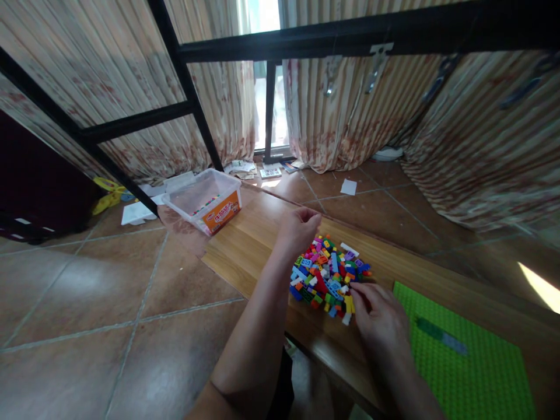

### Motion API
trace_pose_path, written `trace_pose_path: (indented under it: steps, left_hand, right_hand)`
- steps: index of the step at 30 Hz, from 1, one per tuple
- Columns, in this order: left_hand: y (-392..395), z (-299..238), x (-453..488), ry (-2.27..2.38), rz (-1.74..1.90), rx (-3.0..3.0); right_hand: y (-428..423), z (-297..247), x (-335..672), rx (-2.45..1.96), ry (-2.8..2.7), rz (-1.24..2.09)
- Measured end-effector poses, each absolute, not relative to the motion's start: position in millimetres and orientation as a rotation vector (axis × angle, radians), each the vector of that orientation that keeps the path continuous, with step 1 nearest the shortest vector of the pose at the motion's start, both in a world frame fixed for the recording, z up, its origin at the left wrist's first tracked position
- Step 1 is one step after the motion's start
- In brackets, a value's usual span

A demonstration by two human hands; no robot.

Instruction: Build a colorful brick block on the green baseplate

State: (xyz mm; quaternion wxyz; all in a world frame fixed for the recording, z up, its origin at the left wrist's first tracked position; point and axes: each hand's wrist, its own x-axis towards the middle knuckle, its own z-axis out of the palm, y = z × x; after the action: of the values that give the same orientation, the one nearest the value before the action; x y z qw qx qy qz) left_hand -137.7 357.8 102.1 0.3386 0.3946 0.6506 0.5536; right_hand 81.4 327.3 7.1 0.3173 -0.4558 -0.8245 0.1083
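A heap of small colourful toy bricks lies on the wooden bench top. Over the heap's far left edge is my left hand, raised with thumb and fingers pinched together; whatever they hold, if anything, is hidden. My right hand rests at the heap's right side, its thumb and forefinger closed close to the outer bricks. I cannot make out a brick between them. Right of that hand lies a green studded baseplate, with a dark green brick and a grey brick in line on it.
A clear plastic tub with an orange label and some bricks inside stands at the left end of the wooden bench. Black metal bars cross above and at left. Papers lie on the tiled floor by the curtains.
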Motion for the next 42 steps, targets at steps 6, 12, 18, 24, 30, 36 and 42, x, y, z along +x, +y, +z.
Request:
trace_pose_path:
  steps: [6,12,18,24,30,36,42]
  left_hand:
    - [351,92,-138,1.979,0.747,1.493]
    - [353,92,-129,2.073,0.277,1.616]
    - [352,92,-119,2.101,0.139,1.657]
    - [353,91,-121,2.111,0.097,1.677]
    - [351,96,-139,2.094,0.260,1.669]
    - [349,98,-150,2.129,0.235,1.602]
    - [347,98,-161,2.174,0.249,1.543]
  right_hand:
    - [331,12,81,-1.216,-2.105,0.300]
    - [336,15,87,-1.256,-2.063,0.316]
    - [337,19,93,-1.293,-2.033,0.305]
    - [339,19,97,-1.252,-1.988,0.272]
    - [334,20,91,-1.212,-2.002,0.353]
    - [329,25,65,-1.124,-2.182,0.353]
    - [333,28,41,-1.155,-2.352,0.185]
